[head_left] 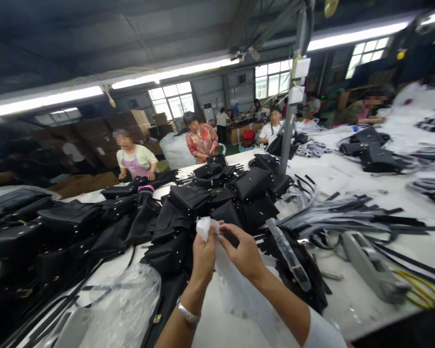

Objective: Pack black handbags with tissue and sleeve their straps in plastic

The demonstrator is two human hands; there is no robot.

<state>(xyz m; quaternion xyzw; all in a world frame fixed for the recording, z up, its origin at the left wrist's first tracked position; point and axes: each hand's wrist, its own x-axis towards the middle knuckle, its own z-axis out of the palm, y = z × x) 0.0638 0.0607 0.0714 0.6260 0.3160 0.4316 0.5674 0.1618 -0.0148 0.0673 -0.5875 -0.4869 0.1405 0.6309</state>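
Observation:
Both my hands are raised over the white table (351,193) and pinch the top of a thin white plastic bag (235,285). My left hand (203,256), with a silver bracelet on its wrist, is closed on the bag's crumpled upper edge. My right hand (243,251) grips the same bag just to the right, fingers curled on it. The bag hangs down in front of my forearms. Just beyond my hands lies a heap of black handbags (217,198).
More black bags (29,227) stack at the left. Black and grey straps (348,212) spread at the right beside a grey tool (366,261). Crumpled clear plastic (126,304) lies near left. A metal pole (293,92) rises from the table. Several people stand or sit across the table.

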